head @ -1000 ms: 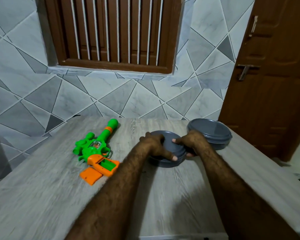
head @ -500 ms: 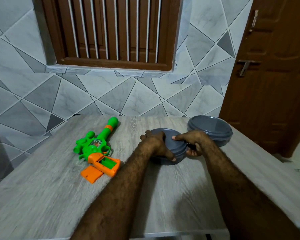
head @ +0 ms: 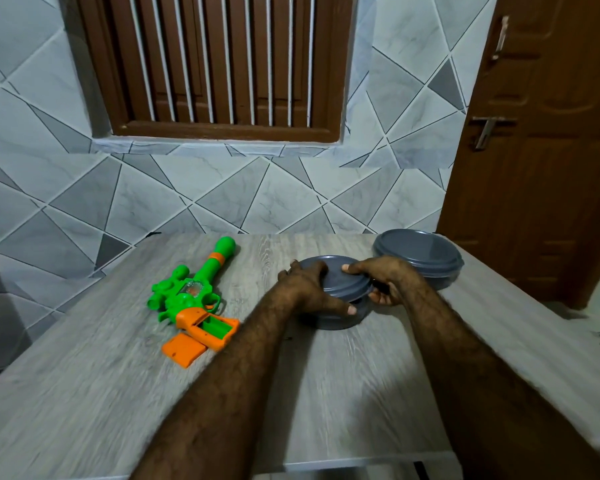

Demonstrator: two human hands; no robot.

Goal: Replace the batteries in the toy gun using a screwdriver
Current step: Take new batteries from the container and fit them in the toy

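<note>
A green and orange toy gun [head: 187, 296] lies on the wooden table [head: 326, 393] at the left, its orange grip compartment open. Its loose orange battery cover [head: 183, 348] lies beside the grip. A small grey round container [head: 340, 317] stands at the table's middle. My left hand [head: 309, 289] grips the left side of its grey lid [head: 340, 282]. My right hand [head: 381, 278] holds the lid's right edge, and that side is tilted up off the container. No screwdriver or batteries show.
A larger grey lidded container [head: 420, 258] stands at the table's back right corner. A tiled wall with a barred window is behind the table, and a brown door [head: 548, 150] is at the right.
The lid's right side has lifted off the small container, opening a gap under my right hand. Both hands have stayed on the lid. The camera has tilted slightly.
</note>
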